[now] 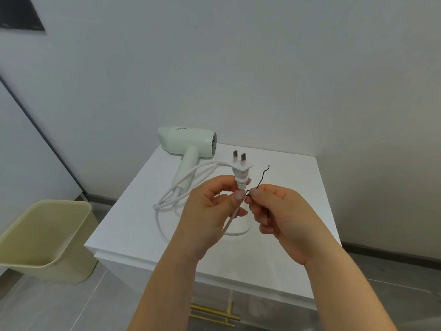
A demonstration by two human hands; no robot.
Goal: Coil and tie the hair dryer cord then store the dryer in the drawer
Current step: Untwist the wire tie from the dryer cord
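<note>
A pale green hair dryer (185, 144) lies at the back of the white cabinet top (286, 199). Its white cord (191, 174) loops loosely across the top, toward my hands. My left hand (210, 211) grips the cord just below the white two-pin plug (241, 172), which points upward. My right hand (279, 216) pinches a thin black twist tie (262, 175) beside the plug's base; the tie's free end sticks up to the right.
A beige waste bin (45, 237) stands on the floor to the left of the cabinet. Below the front edge, a drawer front with a gold handle (214, 314) shows. White walls close in behind the cabinet.
</note>
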